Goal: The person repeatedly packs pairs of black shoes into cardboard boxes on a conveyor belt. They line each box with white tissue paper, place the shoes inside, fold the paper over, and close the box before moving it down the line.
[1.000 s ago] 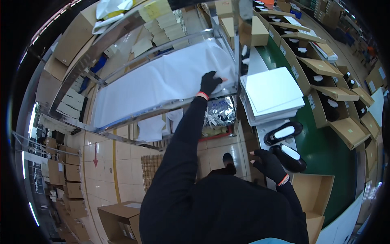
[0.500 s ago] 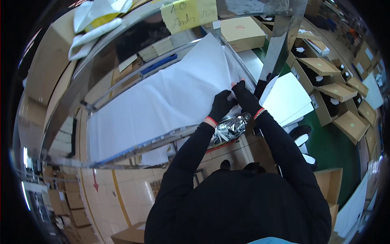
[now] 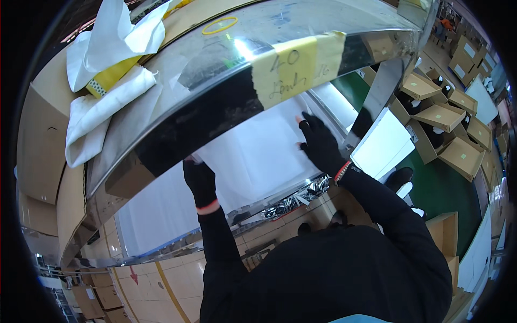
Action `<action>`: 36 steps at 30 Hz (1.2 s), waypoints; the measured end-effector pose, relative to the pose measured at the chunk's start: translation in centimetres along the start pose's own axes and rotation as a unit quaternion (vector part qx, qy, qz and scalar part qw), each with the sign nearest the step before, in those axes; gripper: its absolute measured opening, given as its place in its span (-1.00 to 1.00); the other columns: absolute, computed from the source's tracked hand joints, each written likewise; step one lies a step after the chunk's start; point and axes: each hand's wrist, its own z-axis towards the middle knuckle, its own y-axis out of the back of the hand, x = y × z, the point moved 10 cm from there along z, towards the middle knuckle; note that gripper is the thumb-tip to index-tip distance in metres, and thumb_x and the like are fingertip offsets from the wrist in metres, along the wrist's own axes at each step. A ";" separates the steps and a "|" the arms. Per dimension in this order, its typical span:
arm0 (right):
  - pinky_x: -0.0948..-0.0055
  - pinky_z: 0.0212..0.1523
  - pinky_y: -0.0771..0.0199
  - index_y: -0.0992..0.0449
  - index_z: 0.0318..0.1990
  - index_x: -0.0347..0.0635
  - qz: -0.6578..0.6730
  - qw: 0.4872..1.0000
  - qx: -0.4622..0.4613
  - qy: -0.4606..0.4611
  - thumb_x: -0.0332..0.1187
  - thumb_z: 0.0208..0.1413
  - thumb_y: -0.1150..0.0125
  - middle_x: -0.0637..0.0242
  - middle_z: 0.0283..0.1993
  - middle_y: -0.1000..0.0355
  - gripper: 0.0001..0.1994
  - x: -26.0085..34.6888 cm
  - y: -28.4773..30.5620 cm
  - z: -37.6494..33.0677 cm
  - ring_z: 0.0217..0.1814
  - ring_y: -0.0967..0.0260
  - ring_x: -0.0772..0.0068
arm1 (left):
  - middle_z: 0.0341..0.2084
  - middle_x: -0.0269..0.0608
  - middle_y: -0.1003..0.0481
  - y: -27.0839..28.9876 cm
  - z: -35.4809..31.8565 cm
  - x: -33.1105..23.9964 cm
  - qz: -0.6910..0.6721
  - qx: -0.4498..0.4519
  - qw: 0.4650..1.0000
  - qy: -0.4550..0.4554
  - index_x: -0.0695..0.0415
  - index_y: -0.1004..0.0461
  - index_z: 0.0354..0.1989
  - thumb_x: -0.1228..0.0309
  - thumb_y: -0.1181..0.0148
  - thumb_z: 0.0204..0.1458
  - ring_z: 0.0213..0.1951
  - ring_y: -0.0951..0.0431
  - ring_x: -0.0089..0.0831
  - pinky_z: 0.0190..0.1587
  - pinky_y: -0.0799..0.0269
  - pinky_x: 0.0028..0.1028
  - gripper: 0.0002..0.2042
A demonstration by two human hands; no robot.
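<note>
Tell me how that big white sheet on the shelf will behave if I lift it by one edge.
The white sheet looks thin and wide, so it will probably sag and flop rather than stay flat. It seems light for its size. Both gloved hands, left hand and right hand, press flat on it, which hints that it slides easily on the shiny metal shelf.

Shelf rail [image 3: 226, 91]: polished metal, glossy, mirror-like. Paper sheets [image 3: 258, 156]: white, matt, smooth. Gloves on left hand [image 3: 199, 180] and right hand [image 3: 321, 144]: black knit cloth. Boxes [image 3: 441, 116]: brown matt cardboard. Crumpled foil [image 3: 296, 196]: shiny silver.
</note>
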 end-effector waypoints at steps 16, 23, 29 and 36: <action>0.26 -0.16 -0.46 -0.55 -0.11 -0.15 0.194 0.944 0.202 0.171 -0.24 -0.09 -0.35 0.19 -0.22 -0.51 -0.64 8.6 3.0 -6.0 -0.17 -0.45 0.12 | 0.18 0.01 -0.32 7.2 -5.6 7.7 0.573 0.112 0.812 0.018 0.13 -0.35 0.15 0.00 -0.04 0.14 0.23 -0.24 0.07 0.23 -0.09 0.03 -0.47; 0.25 -0.11 -0.44 -0.55 -0.17 -0.29 0.370 0.920 0.115 -0.051 -0.39 -0.21 -0.48 0.10 -0.22 -0.51 -0.61 1.9 9.3 -11.5 -0.11 -0.47 0.13 | 0.34 0.02 -0.05 11.0 -3.9 9.9 0.598 -0.017 0.795 0.100 0.03 -0.12 0.33 -0.03 0.01 0.16 0.36 0.04 0.15 0.27 0.19 0.24 -0.37; 0.25 0.01 -0.40 -0.56 -0.27 -0.26 0.399 0.843 0.352 0.080 -0.54 -0.24 -0.34 0.14 -0.12 -0.49 -0.73 7.9 6.2 -14.7 -0.04 -0.40 0.08 | -0.19 -0.16 -0.57 7.5 8.0 5.3 0.480 0.023 0.865 -0.146 0.15 -0.53 -0.09 0.18 0.08 0.27 -0.08 -0.54 -0.29 -0.01 -0.38 -0.40 -0.66; 0.29 0.01 -0.41 -0.55 -0.26 -0.26 0.334 0.880 0.338 0.028 -0.60 -0.28 -0.28 0.17 -0.17 -0.49 -0.70 7.6 4.3 -16.8 -0.06 -0.41 0.12 | -0.37 -0.37 -0.51 -2.2 8.5 12.8 0.528 0.485 0.639 0.279 0.01 -0.55 -0.07 -0.13 -0.02 0.11 -0.44 -0.42 -0.53 -0.42 -0.33 -0.50 -0.52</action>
